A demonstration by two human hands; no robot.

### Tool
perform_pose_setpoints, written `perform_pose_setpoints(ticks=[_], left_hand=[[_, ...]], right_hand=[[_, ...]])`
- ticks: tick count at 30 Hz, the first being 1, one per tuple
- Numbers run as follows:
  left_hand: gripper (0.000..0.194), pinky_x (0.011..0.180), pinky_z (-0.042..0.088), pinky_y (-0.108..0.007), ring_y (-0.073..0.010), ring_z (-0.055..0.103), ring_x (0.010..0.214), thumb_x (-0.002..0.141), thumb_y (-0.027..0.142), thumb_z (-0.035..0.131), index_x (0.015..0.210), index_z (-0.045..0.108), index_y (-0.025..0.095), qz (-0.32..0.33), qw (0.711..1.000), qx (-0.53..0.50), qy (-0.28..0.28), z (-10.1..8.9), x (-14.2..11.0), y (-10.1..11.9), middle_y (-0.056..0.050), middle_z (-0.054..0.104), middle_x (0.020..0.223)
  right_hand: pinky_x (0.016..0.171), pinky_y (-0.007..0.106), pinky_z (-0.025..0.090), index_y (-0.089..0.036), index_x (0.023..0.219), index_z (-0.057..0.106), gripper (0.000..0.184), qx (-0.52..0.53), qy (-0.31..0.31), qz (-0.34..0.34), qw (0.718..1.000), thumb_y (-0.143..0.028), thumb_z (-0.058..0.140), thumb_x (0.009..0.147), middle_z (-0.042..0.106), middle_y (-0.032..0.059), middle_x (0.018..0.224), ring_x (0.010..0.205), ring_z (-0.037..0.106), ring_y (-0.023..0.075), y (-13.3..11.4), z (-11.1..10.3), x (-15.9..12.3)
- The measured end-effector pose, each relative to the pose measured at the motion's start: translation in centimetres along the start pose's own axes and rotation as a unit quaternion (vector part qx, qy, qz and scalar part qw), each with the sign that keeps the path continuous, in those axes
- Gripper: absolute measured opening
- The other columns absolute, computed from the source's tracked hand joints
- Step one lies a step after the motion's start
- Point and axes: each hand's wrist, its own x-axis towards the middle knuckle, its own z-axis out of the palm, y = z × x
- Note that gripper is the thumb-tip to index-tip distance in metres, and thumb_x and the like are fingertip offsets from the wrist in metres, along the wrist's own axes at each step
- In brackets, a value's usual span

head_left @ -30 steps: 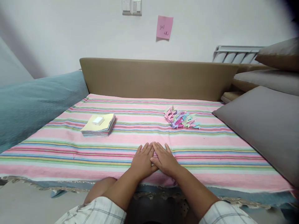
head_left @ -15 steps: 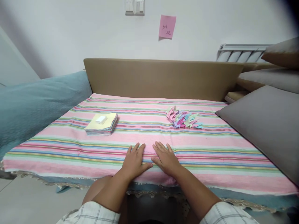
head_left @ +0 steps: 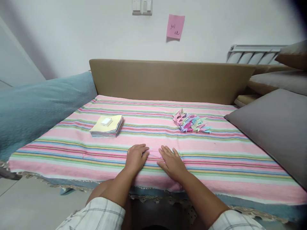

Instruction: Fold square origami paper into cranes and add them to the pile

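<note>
An open lane separates paper stack (head_left: pixel 106 127) and folded papers (head_left: pixel 189 122).

From view centre, wall switches (head_left: pixel 142 6) and a pink note (head_left: pixel 175 26) are at 12 o'clock, a gray cushion (head_left: pixel 273 127) at 3 o'clock, a teal cover (head_left: pixel 48 107) at 9 o'clock.

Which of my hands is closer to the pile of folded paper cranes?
Your right. The right hand lies just this side of the pile of folded paper cranes, slightly left; the left hand is farther left, at the pink paper's left end.
</note>
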Motion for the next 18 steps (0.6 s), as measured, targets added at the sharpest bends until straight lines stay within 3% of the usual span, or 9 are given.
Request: perform_pose_setpoints(ticks=[10, 14, 18], left_hand=[[0.017, 0.092, 0.043, -0.038, -0.0210, 0.058, 0.102, 0.078, 0.031, 0.057, 0.085, 0.072, 0.027, -0.030, 0.999, -0.002, 0.014, 0.1, 0.4, 0.1, 0.000, 0.068, 0.107], [0.017, 0.092, 0.042, -0.038, -0.0210, 0.058, 0.101, 0.077, 0.031, 0.057, 0.083, 0.072, 0.028, -0.034, 0.999, 0.005, 0.017, 0.2, 0.5, 0.2, 0.000, 0.068, 0.106], [0.017, 0.091, 0.042, -0.037, -0.0209, 0.058, 0.101, 0.077, 0.031, 0.056, 0.080, 0.072, 0.028, -0.038, 0.999, 0.007, 0.017, 0.2, 0.5, 0.2, 0.001, 0.068, 0.106]], right_hand=[[0.104, 0.048, 0.025, -0.022, 0.133, 0.043, 0.047, 0.006, 0.063, 0.003, 0.998, -0.044, 0.037, 0.092, 0.043, 0.0089, 0.139, 0.129, 0.037, 0.0247, -0.3, -0.2, 0.4], [0.099, 0.041, 0.031, -0.024, 0.119, 0.057, 0.032, 0.006, 0.110, 0.009, 0.994, -0.033, 0.041, 0.092, 0.059, 0.0059, 0.123, 0.115, 0.050, 0.0210, 0.0, -0.5, 1.4], [0.091, 0.037, 0.035, -0.024, 0.106, 0.064, 0.023, -0.009, 0.163, -0.002, 0.987, -0.030, 0.049, 0.089, 0.064, 0.0049, 0.111, 0.102, 0.054, 0.0203, 0.4, -0.6, 2.3]])
